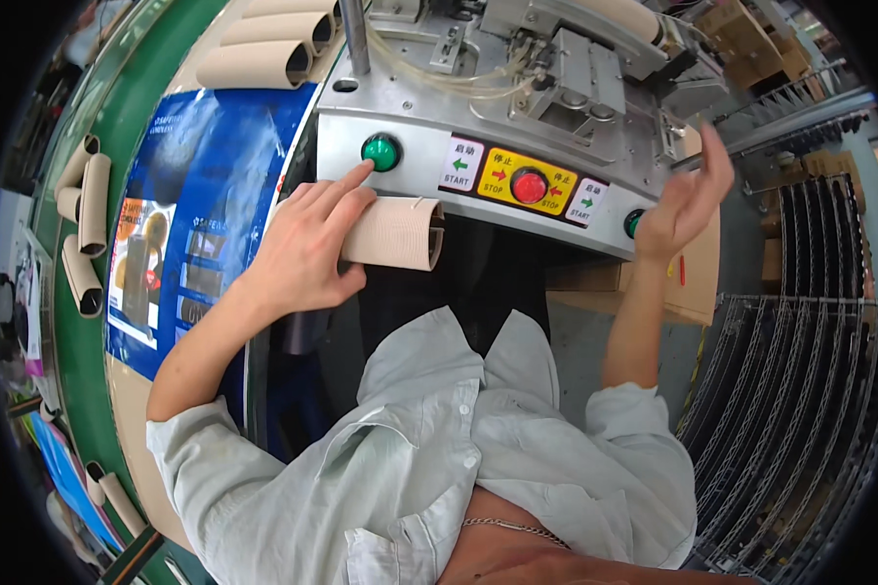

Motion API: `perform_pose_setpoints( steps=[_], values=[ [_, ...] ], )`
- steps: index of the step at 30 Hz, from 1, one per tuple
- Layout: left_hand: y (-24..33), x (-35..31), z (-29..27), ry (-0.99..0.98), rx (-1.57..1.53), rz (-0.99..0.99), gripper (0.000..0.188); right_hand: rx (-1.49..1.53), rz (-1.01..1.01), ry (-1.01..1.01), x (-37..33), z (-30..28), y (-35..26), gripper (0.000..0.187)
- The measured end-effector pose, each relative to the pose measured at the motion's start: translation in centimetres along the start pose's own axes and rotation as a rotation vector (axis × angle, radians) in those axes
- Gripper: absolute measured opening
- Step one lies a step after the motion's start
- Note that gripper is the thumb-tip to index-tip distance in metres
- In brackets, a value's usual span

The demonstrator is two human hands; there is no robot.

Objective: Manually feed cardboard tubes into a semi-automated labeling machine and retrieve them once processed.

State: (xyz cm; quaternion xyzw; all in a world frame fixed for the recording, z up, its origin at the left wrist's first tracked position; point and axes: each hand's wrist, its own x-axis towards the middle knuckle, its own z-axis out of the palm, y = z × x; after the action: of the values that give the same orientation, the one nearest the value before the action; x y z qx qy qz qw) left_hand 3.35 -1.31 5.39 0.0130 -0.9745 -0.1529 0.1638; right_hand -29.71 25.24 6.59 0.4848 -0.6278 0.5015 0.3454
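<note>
My left hand (pixel 307 249) is closed on a beige, ribbed tubular casing (pixel 395 232) with a dark inside and an open end that points right. The index finger stretches to the lower edge of the left green button (pixel 381 151) on the machine's silver front panel. At the right end of that panel, my right hand (pixel 685 207) is raised with its fingers stretched out and nothing held. Its heel is against or very near the right green button (pixel 633 223), which it partly hides. Between the two lies a red button (pixel 530 186) on a yellow label.
The metal machine (pixel 556 88) bears clear hoses, metal blocks and another beige casing (pixel 619 18). Several casings (pixel 254 64) lie at the back left; others (pixel 94 205) rest on the green surface. A blue printed sheet (pixel 200 195) covers the left table. Black racks (pixel 780 390) stand right.
</note>
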Motion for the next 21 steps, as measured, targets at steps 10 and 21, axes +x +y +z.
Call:
perform_pose_setpoints(
  steps=[10,21],
  values=[
    [-1.0,-0.5,2.4,0.129,0.033,0.042,0.075,0.102,0.165,-0.017,-7.0,0.2,-1.7,0.037],
    [-1.2,-0.5,2.6,0.207,0.049,0.086,0.081,0.651,0.861,-0.462,-10.0,9.8,-13.1,0.032]
  ],
)
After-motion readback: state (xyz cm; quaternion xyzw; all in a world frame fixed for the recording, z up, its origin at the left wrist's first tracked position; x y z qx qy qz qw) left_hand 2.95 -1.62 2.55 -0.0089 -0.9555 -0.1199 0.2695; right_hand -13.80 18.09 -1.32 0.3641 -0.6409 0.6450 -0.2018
